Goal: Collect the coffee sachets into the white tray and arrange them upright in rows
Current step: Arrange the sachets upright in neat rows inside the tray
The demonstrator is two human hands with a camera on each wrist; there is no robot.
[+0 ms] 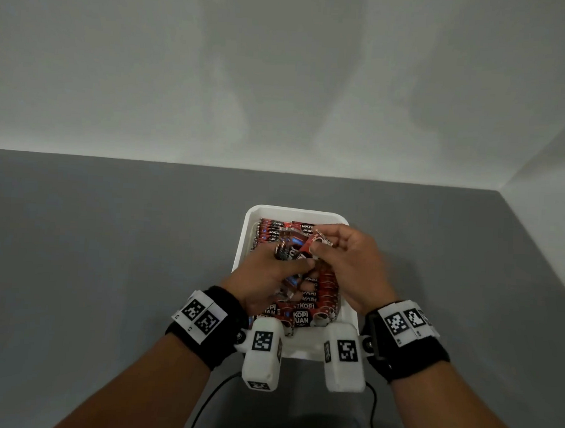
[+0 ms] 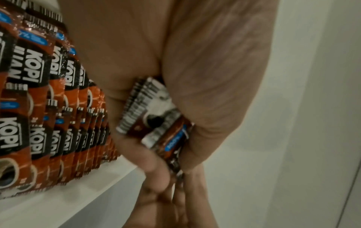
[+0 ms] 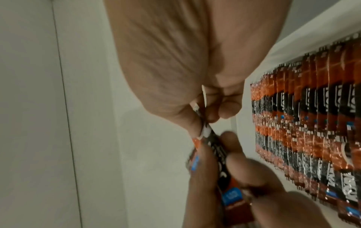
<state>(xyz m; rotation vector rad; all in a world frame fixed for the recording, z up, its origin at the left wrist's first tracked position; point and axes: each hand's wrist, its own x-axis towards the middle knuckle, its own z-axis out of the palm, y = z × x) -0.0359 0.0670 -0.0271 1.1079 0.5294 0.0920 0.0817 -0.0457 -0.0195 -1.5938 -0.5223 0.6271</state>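
— The coffee sachets [image 1: 305, 308]: foil or plastic?

— Glossy printed film; the rows [image 3: 320, 123] throw back speckled glints, as foil laminate does.

— And the white tray [image 1: 244, 244]?

— Smooth plastic by its look, with a faint sheen on the rim.

— The table [image 1: 109, 254]?

— Matt grey, even, no grain. The wristbands [image 1: 215, 341] look like black cloth, the tags [image 1: 200, 316] on them matt white.

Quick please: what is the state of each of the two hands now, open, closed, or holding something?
Left hand: closed, gripping a small bundle of coffee sachets.
Right hand: closed, pinching one sachet above the white tray.
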